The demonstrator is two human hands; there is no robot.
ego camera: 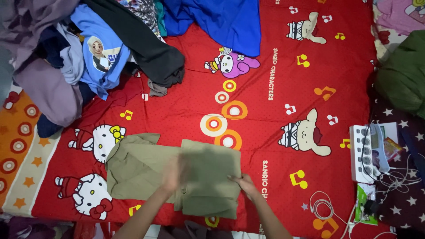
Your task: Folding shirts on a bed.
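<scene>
Down at the six o'clock edge of the view, a green cloth (177,177) lay partly folded on a red bed sheet (274,79) with cartoon animals and music notes on it. The left hand (173,173) lay on the middle of the cloth. It was blurry, so I could not tell if it was flat or pinching. The right hand (245,183) pinched the cloth's three o'clock edge, with its fingers closed on the fold.

Up at ten o'clock sat a big pile of clothes (66,57), purple, grey, black and light blue. A bright blue cloth (221,20) lay at twelve o'clock. A dark green cloth (405,75) sat at two o'clock, past the sheet's edge.

Over at three o'clock was a white power strip (364,153), long and boxy, with round sockets in a row. A small shiny packet (392,148) in red and yellow lay just beside it. A small green and white packet (364,201) lay at four o'clock, below the strip. White cords (325,208) curled near it at five o'clock.

Between the green cloth and the pile, the red sheet was open in the middle. More open sheet ran from the cloth toward the power strip. The sheet's nine o'clock edge met an orange cover (20,146) with rings and stars.
</scene>
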